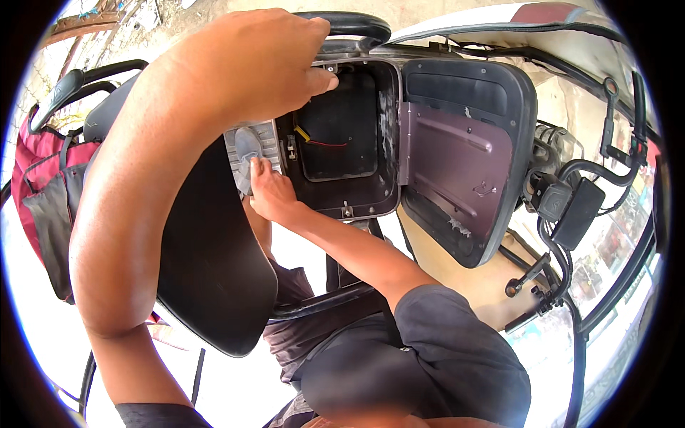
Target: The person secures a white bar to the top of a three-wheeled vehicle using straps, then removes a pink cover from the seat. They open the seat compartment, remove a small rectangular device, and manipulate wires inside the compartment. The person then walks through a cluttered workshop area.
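A black storage box (382, 192) lies open in front of me, its hinged lid (442, 157) swung out to the right. Inside it are a yellow connector (302, 133) and a thin red wire (327, 145). My left hand (267, 64) reaches over the box's far left corner, fingers bent and thumb against the rim; what it grips is hidden. My right hand (271, 189) is closed in a pinch at the box's left side, just in front of a grey shoe (248, 145). Whatever its fingertips hold is too small to make out.
A black padded seat (214, 264) stands beneath my left arm. At the far left hangs a maroon and black bag (53, 164). Handlebars (589, 165) with a dark, flat device (579, 212) rise on the right. A black curved bar (357, 25) runs behind the box.
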The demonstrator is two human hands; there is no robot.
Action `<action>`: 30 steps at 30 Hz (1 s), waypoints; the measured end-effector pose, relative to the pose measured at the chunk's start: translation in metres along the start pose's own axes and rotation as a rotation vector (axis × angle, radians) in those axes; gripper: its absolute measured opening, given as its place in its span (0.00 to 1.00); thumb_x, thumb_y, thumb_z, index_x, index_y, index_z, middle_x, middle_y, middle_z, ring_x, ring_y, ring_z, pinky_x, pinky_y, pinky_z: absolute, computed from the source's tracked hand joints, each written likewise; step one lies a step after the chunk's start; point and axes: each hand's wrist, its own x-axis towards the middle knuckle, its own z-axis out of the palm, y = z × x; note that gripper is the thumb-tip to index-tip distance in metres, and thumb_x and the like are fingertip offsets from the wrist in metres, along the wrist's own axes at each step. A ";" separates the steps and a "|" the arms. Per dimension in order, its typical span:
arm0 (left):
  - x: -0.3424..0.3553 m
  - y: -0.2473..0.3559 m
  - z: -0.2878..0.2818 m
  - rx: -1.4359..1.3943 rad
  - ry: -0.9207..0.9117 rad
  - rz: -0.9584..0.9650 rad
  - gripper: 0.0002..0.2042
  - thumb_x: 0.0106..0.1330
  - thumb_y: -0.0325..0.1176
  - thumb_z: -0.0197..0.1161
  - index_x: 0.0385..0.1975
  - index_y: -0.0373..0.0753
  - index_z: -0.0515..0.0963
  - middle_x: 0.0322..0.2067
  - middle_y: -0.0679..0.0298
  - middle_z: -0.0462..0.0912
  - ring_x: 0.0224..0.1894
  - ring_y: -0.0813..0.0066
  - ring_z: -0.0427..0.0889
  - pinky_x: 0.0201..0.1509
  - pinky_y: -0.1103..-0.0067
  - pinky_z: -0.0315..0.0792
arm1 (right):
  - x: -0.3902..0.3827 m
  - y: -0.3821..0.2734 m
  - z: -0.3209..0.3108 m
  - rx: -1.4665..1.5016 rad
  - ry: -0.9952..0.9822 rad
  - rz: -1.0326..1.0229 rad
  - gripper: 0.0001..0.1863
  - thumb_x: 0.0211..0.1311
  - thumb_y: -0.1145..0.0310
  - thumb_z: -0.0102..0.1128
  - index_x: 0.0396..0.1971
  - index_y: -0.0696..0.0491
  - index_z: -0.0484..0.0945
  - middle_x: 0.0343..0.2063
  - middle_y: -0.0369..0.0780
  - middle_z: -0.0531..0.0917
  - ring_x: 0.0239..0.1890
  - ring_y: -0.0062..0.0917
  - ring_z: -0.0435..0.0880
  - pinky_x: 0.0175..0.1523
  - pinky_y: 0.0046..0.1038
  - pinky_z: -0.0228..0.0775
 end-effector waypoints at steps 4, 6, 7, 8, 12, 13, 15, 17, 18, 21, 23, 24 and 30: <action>0.000 -0.008 0.005 0.003 0.063 0.051 0.22 0.65 0.45 0.57 0.53 0.36 0.71 0.40 0.49 0.81 0.48 0.52 0.78 0.54 0.64 0.69 | 0.017 0.005 0.025 -0.190 -0.024 -0.003 0.42 0.46 0.72 0.67 0.62 0.66 0.55 0.54 0.59 0.68 0.40 0.43 0.83 0.45 0.35 0.78; -0.001 -0.007 0.003 -0.008 0.064 0.037 0.23 0.66 0.45 0.57 0.54 0.36 0.71 0.40 0.49 0.81 0.49 0.52 0.77 0.54 0.64 0.68 | 0.023 0.009 0.035 -0.265 -0.020 -0.006 0.43 0.46 0.72 0.67 0.62 0.67 0.55 0.55 0.60 0.68 0.39 0.43 0.84 0.44 0.33 0.78; 0.000 -0.007 0.003 0.001 0.049 0.032 0.23 0.66 0.46 0.57 0.54 0.36 0.71 0.40 0.49 0.81 0.49 0.52 0.77 0.54 0.64 0.68 | 0.026 0.011 0.040 -0.297 -0.013 -0.012 0.43 0.46 0.72 0.67 0.62 0.67 0.55 0.55 0.60 0.69 0.39 0.43 0.84 0.44 0.33 0.78; 0.001 -0.007 0.002 0.010 0.035 0.026 0.23 0.66 0.46 0.57 0.54 0.37 0.70 0.41 0.49 0.81 0.50 0.52 0.77 0.54 0.65 0.68 | 0.029 0.014 0.045 -0.328 -0.007 -0.018 0.43 0.46 0.72 0.67 0.62 0.67 0.56 0.55 0.60 0.69 0.38 0.42 0.84 0.44 0.32 0.78; -0.001 -0.009 0.006 0.016 0.031 0.021 0.24 0.66 0.47 0.57 0.55 0.37 0.70 0.42 0.49 0.80 0.50 0.52 0.76 0.55 0.65 0.68 | 0.037 0.015 0.061 -0.450 -0.049 -0.014 0.41 0.46 0.71 0.67 0.62 0.66 0.58 0.53 0.59 0.72 0.43 0.43 0.82 0.45 0.32 0.76; 0.001 -0.007 0.005 0.015 0.008 0.009 0.24 0.66 0.47 0.57 0.55 0.37 0.70 0.42 0.49 0.80 0.50 0.52 0.76 0.55 0.65 0.68 | 0.039 0.018 0.062 -0.462 -0.070 -0.002 0.41 0.47 0.71 0.66 0.61 0.66 0.59 0.53 0.59 0.72 0.44 0.43 0.81 0.46 0.33 0.75; 0.003 -0.002 0.002 0.014 -0.038 -0.013 0.24 0.66 0.47 0.57 0.56 0.37 0.70 0.43 0.49 0.80 0.50 0.51 0.76 0.55 0.65 0.68 | 0.041 0.023 0.066 -0.471 -0.083 0.012 0.39 0.48 0.70 0.65 0.61 0.66 0.59 0.53 0.59 0.72 0.47 0.45 0.79 0.49 0.33 0.73; 0.001 -0.002 0.000 0.008 -0.052 -0.038 0.24 0.66 0.46 0.57 0.56 0.37 0.69 0.43 0.49 0.80 0.50 0.51 0.76 0.55 0.64 0.68 | 0.040 0.022 0.070 -0.470 -0.070 -0.003 0.38 0.50 0.70 0.64 0.62 0.65 0.59 0.54 0.60 0.71 0.50 0.46 0.77 0.52 0.33 0.71; 0.000 -0.002 -0.001 0.006 -0.059 -0.051 0.24 0.66 0.45 0.58 0.56 0.37 0.69 0.43 0.49 0.80 0.50 0.50 0.76 0.55 0.64 0.68 | 0.038 0.023 0.071 -0.505 -0.081 -0.024 0.38 0.51 0.70 0.62 0.62 0.66 0.59 0.54 0.60 0.71 0.51 0.46 0.76 0.53 0.34 0.70; 0.005 -0.005 0.002 -0.011 -0.061 -0.012 0.24 0.66 0.43 0.58 0.57 0.37 0.68 0.42 0.49 0.80 0.49 0.49 0.76 0.53 0.64 0.68 | 0.031 0.027 0.066 -0.550 -0.008 -0.078 0.37 0.54 0.70 0.60 0.63 0.66 0.58 0.55 0.59 0.71 0.52 0.48 0.75 0.57 0.38 0.68; 0.004 -0.006 -0.002 -0.041 -0.073 -0.008 0.24 0.65 0.43 0.59 0.57 0.36 0.68 0.41 0.49 0.80 0.47 0.48 0.76 0.52 0.63 0.68 | 0.023 0.027 0.063 -0.493 0.169 -0.163 0.38 0.55 0.70 0.59 0.64 0.67 0.56 0.57 0.58 0.70 0.53 0.48 0.74 0.59 0.41 0.66; 0.002 -0.006 -0.002 -0.053 -0.059 -0.006 0.24 0.65 0.43 0.59 0.57 0.36 0.68 0.40 0.49 0.80 0.47 0.48 0.76 0.51 0.63 0.68 | 0.017 0.028 0.061 -0.403 0.190 -0.171 0.32 0.55 0.69 0.60 0.59 0.66 0.64 0.53 0.52 0.74 0.50 0.43 0.77 0.57 0.40 0.69; -0.002 0.001 -0.011 -0.050 -0.081 -0.039 0.24 0.64 0.41 0.61 0.57 0.35 0.68 0.41 0.50 0.79 0.46 0.48 0.77 0.49 0.64 0.69 | -0.018 0.064 -0.024 0.268 0.328 -0.101 0.08 0.55 0.67 0.60 0.26 0.55 0.74 0.28 0.42 0.80 0.30 0.38 0.82 0.34 0.39 0.75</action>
